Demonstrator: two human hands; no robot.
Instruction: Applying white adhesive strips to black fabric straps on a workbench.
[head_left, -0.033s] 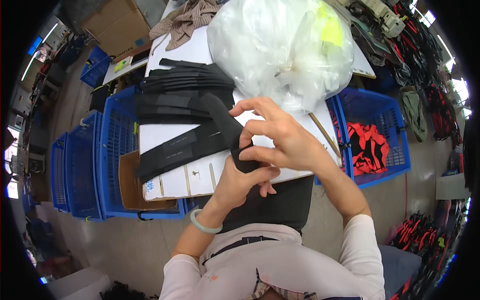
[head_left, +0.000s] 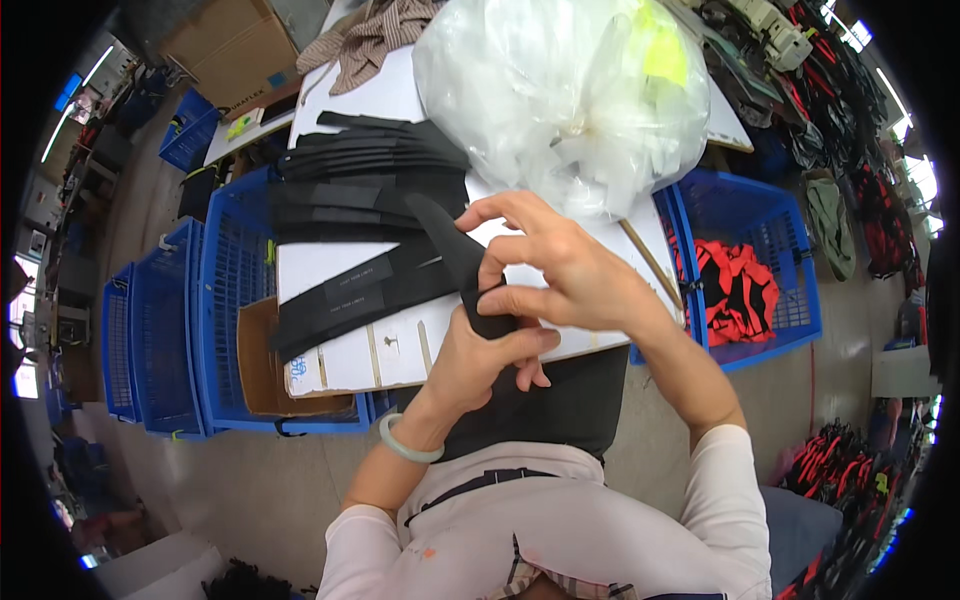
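At the frame's centre I see a smooth, matte black fabric strip (head_left: 449,236), curving up-left to a rounded tip; the bare left hand (head_left: 476,362) grips its lower end, the bare right hand (head_left: 565,268) pinches its right edge.

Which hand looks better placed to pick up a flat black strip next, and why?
Probably the left hand: the flat black strips lie toward its side of the table, while the right hand would likely reach across. Both hands hold the curved black piece, so the left must release first.
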